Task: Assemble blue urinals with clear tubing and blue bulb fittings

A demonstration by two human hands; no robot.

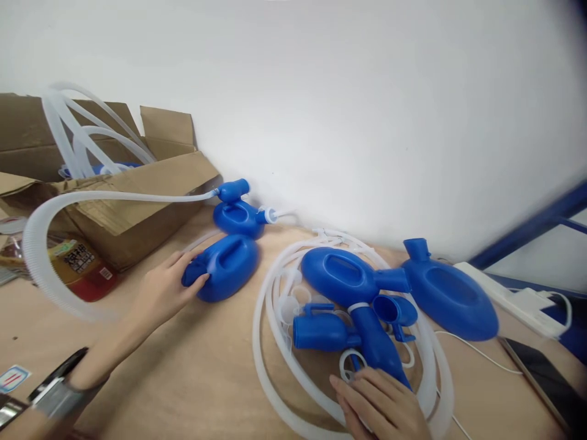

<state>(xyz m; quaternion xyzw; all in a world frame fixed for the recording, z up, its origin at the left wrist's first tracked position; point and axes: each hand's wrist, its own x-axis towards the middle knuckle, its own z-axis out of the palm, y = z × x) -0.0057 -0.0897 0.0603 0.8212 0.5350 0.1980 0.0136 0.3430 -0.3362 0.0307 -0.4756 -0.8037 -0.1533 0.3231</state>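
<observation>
My left hand point(172, 281) grips the neck of a blue plastic urinal bottle point(233, 269), which lies on its side on the table with its handle opening facing up. My right hand point(383, 406) is low in the picture, its fingers bent and close together just below a white ring point(352, 365); whatever lies under the fingers is hidden. Above it, several blue funnel-like mouthpieces point(321, 332) lie inside a coil of translucent hose point(263, 342). Another blue urinal bottle point(342, 269) lies on the coil, and a third bottle point(452, 299) is at its right.
An open cardboard box point(151, 201) with hoses stands at the left. A bottle of red liquid point(89, 269) is in front of it, below an arching hose point(39, 244). Another assembled blue bottle point(241, 217) sits near the wall. At right are a phone point(541, 379) and a power strip point(513, 299).
</observation>
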